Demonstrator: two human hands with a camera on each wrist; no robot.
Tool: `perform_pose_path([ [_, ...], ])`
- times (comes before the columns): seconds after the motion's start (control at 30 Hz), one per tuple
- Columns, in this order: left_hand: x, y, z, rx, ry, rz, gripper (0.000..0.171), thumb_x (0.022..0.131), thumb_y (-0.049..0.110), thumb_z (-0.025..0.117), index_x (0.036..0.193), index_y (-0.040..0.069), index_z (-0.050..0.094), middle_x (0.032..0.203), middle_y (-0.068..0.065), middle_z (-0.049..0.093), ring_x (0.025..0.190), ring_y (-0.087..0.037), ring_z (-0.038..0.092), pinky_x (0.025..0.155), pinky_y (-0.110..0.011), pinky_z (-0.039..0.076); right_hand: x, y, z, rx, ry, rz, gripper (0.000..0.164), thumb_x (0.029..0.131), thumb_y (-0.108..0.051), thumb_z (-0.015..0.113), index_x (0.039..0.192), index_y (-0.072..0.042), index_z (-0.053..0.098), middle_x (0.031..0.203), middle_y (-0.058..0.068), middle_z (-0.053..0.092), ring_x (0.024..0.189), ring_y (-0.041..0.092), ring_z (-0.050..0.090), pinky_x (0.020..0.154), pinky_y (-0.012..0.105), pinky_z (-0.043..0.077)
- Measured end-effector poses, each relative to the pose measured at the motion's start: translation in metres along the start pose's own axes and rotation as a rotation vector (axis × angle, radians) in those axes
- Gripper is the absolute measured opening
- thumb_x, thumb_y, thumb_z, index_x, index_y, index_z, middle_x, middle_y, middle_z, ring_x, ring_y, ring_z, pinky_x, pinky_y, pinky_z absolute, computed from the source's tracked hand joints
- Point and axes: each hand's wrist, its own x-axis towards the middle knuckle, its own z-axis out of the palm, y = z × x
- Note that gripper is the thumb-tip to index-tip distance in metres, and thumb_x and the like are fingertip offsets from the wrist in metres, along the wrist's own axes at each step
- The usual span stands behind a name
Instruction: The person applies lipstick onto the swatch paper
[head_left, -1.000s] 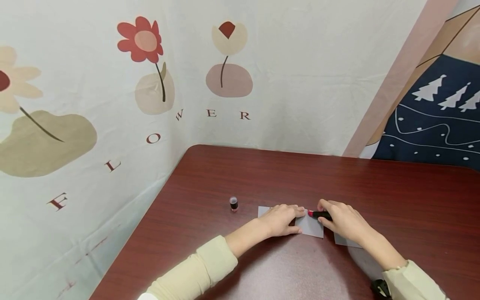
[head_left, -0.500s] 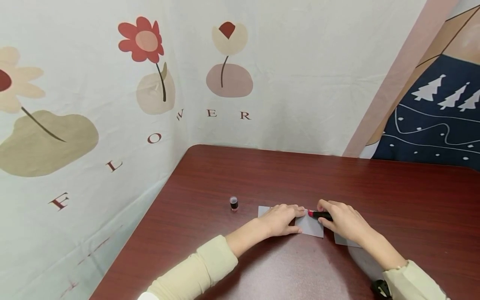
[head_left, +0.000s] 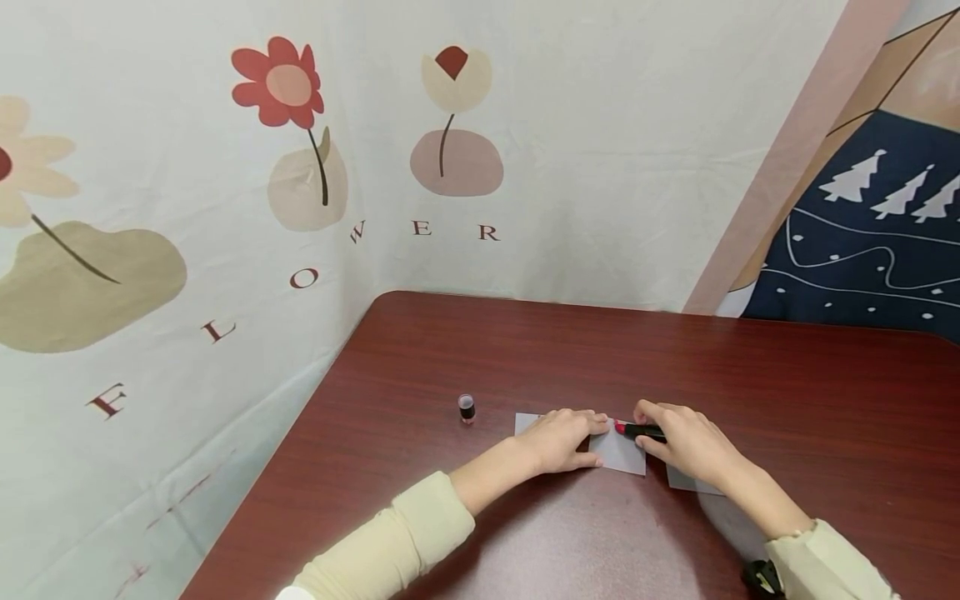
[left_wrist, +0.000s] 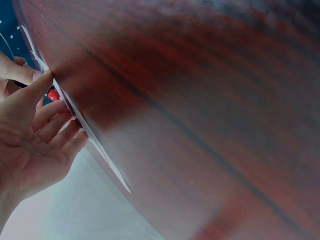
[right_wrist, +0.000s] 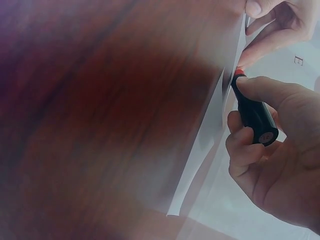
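My right hand (head_left: 690, 446) pinches a black lipstick (head_left: 643, 430) between thumb and fingers. Its red tip points left and sits close over a white paper sheet (head_left: 621, 454). In the right wrist view the round base of the lipstick (right_wrist: 257, 122) faces the camera. My left hand (head_left: 561, 442) lies across the paper with fingers extended, its fingertips just left of the red tip. The palm covers the middle of the paper, and a white corner (head_left: 525, 422) shows beyond it. In the left wrist view the thumb and fingers of the left hand (left_wrist: 40, 135) are spread along the paper.
A small clear cap (head_left: 467, 408) with a black band stands on the dark red wooden table (head_left: 420, 358), left of the paper. Another pale sheet (head_left: 686, 481) lies partly under the right hand. A dark object (head_left: 762, 577) sits by the right sleeve. Printed fabric hangs behind the table.
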Motion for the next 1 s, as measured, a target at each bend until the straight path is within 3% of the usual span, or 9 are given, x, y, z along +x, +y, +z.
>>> perform_pose_path([
  [0.2,-0.0002,-0.0003,-0.0008,-0.002,0.006,0.005,0.050,0.089,0.033,0.063,0.133,0.013,0.053,0.138,0.002,0.047,0.126,-0.008,0.040,0.098,-0.027,0.037,0.0001,-0.0016,-0.0012,-0.005,-0.004,-0.001,0.021,0.077,-0.011,0.075,0.090,-0.015,0.059,0.086,-0.002,0.063,0.063,0.008,0.050,0.053,0.027,0.041],
  [0.53,-0.0001,0.0000,-0.0015,0.001,-0.005,-0.003,0.050,0.089,0.034,0.062,0.134,0.014,0.052,0.139,0.003,0.046,0.127,-0.008,0.039,0.099,-0.027,0.036,-0.0005,-0.0029,-0.0019,-0.017,-0.007,-0.014,0.022,0.076,-0.011,0.075,0.090,-0.015,0.059,0.089,-0.001,0.064,0.071,0.012,0.058,0.057,0.030,0.046],
  [1.0,-0.0005,0.0010,-0.0015,-0.005,-0.008,-0.014,0.050,0.090,0.034,0.062,0.134,0.014,0.052,0.139,0.003,0.046,0.127,-0.008,0.039,0.100,-0.028,0.036,-0.0025,-0.0037,-0.0020,-0.004,-0.020,-0.042,0.021,0.077,-0.012,0.075,0.087,-0.017,0.057,0.087,-0.004,0.063,0.075,0.013,0.059,0.059,0.031,0.047],
])
